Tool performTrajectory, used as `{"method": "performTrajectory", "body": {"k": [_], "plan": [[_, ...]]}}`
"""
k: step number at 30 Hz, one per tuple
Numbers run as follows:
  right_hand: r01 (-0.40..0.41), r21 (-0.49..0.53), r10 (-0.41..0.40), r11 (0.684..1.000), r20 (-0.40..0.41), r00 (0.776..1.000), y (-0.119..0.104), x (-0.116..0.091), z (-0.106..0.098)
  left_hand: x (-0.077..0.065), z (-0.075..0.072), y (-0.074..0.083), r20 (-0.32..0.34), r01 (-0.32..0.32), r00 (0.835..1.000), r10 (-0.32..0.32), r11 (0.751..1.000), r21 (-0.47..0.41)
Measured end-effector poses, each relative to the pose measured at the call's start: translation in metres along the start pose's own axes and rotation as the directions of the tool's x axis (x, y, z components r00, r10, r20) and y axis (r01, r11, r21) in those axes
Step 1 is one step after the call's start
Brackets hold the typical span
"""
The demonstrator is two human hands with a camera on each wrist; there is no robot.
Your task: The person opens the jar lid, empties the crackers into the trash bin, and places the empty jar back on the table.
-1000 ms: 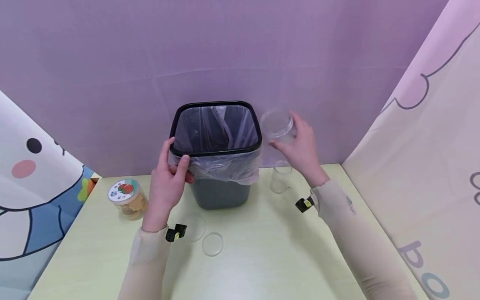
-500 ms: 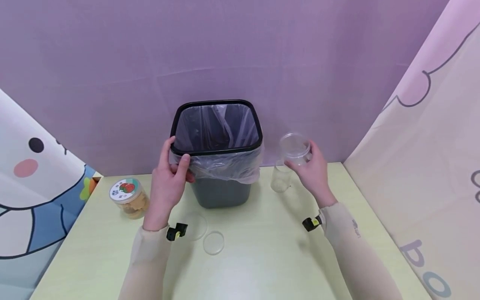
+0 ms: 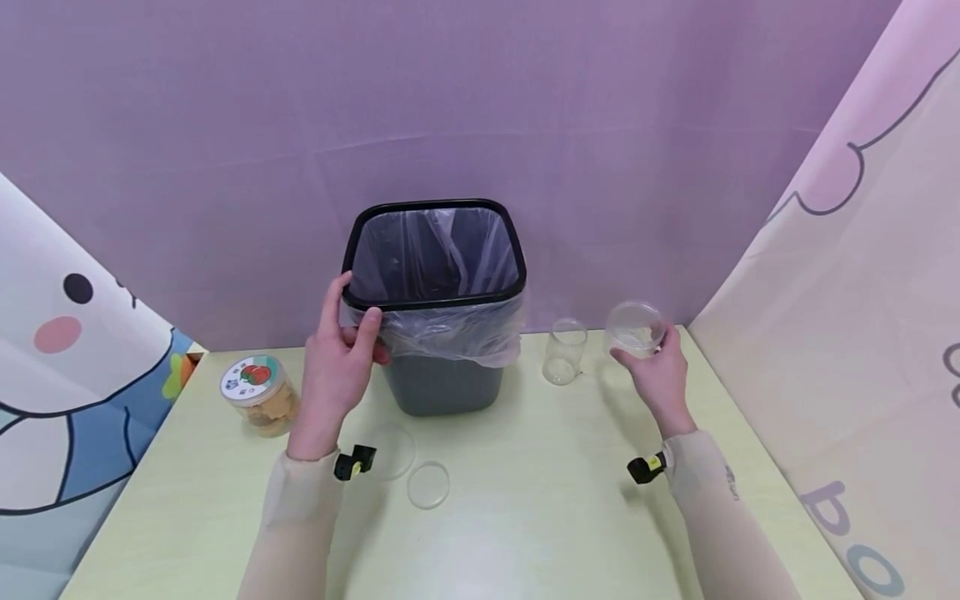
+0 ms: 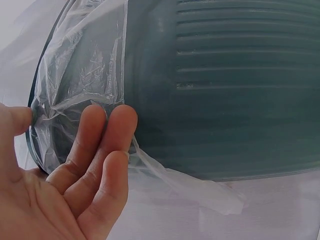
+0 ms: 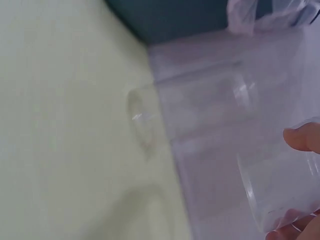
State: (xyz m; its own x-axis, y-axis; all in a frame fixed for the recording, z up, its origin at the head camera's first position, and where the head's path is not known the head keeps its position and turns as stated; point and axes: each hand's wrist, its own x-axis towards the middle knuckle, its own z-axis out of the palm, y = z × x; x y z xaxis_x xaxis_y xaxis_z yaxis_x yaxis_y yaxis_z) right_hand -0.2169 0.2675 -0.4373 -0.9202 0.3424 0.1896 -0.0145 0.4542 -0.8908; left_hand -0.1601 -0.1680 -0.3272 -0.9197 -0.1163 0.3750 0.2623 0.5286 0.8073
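A grey trash can (image 3: 442,390) with a black rim stands at the back of the table, lined with a clear plastic bag (image 3: 450,332). My left hand (image 3: 336,371) grips its front left corner; in the left wrist view the thumb is at the rim and the other fingers (image 4: 120,122) lie along the bagged side. To the right, my right hand (image 3: 662,377) holds a clear plastic jar (image 3: 630,323) by its sides, over the table's back edge. Another clear jar (image 3: 564,354), taller and narrower, stands upright between the can and that hand. It also shows in the right wrist view.
Left of the left hand is a lidded jar (image 3: 268,412) with brownish contents and a red fruit label. Two clear round lids, a larger one (image 3: 393,452) and a smaller one (image 3: 428,486), lie in front of the can. A purple cloth (image 3: 450,100) hangs behind.
My right hand has carried the clear jar from beside the can's rim rightward and down, past the standing jar. The left hand has stayed on the can.
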Motion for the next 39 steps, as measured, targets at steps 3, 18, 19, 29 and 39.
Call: {"method": "performTrajectory", "body": {"k": [3,18,19,29,39], "plan": [[-0.048,-0.017,0.048,0.999,0.018,0.999,0.015,0.001,-0.001,0.0,0.0,0.001,-0.002,-0.001,1.0,0.001,1.0,0.003],[-0.249,-0.042,0.253,0.968,0.131,0.959,0.071,-0.001,0.005,0.001,0.002,-0.002,-0.016,-0.022,1.0,0.023,1.0,0.015],[-0.253,-0.043,0.257,0.966,0.135,0.957,0.073,-0.002,0.006,0.001,0.002,-0.002,-0.016,-0.019,1.0,0.02,1.0,0.015],[-0.246,-0.045,0.25,0.968,0.118,0.961,0.08,-0.002,0.01,0.002,0.002,-0.002,-0.014,-0.021,1.0,0.021,1.0,0.02],[-0.22,-0.086,0.229,0.972,0.125,0.965,0.083,-0.005,0.01,-0.001,-0.001,-0.011,-0.05,-0.055,0.997,0.058,0.996,0.07]]}}
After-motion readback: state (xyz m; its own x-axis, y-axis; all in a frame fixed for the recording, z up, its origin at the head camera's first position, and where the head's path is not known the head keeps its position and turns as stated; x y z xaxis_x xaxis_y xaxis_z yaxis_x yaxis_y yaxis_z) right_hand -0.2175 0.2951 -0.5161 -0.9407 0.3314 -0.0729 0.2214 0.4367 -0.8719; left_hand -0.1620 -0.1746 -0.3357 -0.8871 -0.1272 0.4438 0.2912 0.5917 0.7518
